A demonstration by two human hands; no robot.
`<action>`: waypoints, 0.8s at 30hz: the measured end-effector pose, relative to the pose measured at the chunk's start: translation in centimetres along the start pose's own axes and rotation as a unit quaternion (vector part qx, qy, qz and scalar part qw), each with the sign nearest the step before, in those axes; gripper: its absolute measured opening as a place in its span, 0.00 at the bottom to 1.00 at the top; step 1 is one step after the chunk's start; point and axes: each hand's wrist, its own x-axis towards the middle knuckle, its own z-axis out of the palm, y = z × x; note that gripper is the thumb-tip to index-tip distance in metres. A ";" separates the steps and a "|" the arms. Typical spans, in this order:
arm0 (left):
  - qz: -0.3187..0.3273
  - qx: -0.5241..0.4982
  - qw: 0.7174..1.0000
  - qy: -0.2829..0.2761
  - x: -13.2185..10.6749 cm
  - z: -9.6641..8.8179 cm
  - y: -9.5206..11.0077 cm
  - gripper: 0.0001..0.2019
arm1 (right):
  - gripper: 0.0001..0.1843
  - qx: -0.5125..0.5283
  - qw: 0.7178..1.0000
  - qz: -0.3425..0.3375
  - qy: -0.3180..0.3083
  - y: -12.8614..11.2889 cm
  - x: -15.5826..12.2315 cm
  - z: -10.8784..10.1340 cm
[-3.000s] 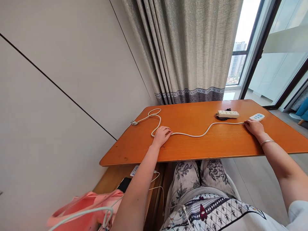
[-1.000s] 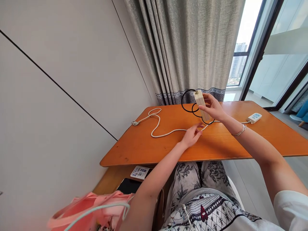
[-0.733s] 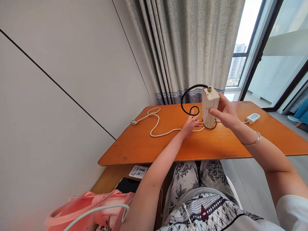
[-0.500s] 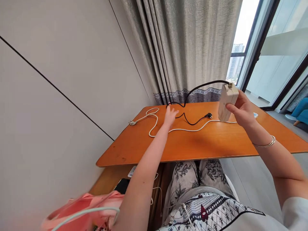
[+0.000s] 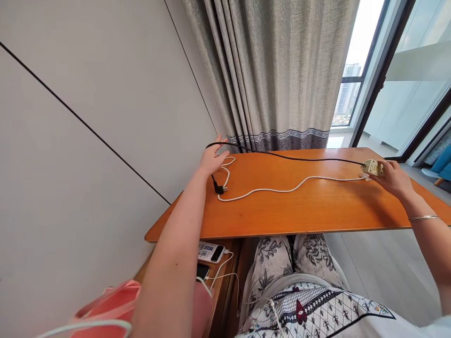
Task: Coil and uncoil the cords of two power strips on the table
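My right hand (image 5: 396, 178) is wrapped round a white power strip (image 5: 372, 167), its cord end pointing left, above the right part of the table. From it a black power cord (image 5: 296, 158) runs nearly straight to my left hand (image 5: 211, 159), at the table's far left edge. There the cord loops over my left hand, held at the thumb side with some fingers stretched out. Its black plug (image 5: 220, 188) hangs just below that hand. A white cord (image 5: 268, 190) lies along the orange wooden table (image 5: 282, 213); its right end is close to my right hand, partly hidden.
Left of the table stands a wall (image 5: 88, 94), and a grey curtain (image 5: 289, 70) hangs behind it. On a lower shelf at left lie a white device (image 5: 210, 252) with cables and a dark phone (image 5: 202, 271). A pink bag (image 5: 105, 305) is at lower left.
My left hand has moved left with the black cord, drawing it straighter and bringing the plug left. My right hand has carried the power strip right and lower, turning it sideways.
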 end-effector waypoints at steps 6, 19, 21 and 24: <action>0.024 0.052 0.997 -0.045 -0.2 0.8 0.3 0.28 | 0.26 -0.085 0.995 -0.015 -0.046 4.5 0.6 1.6; -0.148 0.010 0.989 0.011 -2.0 -0.6 -4.6 0.27 | 0.20 -0.168 0.970 0.018 -0.172 7.8 1.8 1.7; -0.214 -0.055 0.975 -0.025 -2.6 -0.8 -5.4 0.26 | 0.23 -0.176 0.968 0.009 -0.177 8.3 2.3 2.1; -0.256 -0.109 0.959 -0.049 -3.4 -0.4 -6.1 0.29 | 0.26 -0.186 0.965 -0.016 -0.184 8.6 3.0 2.8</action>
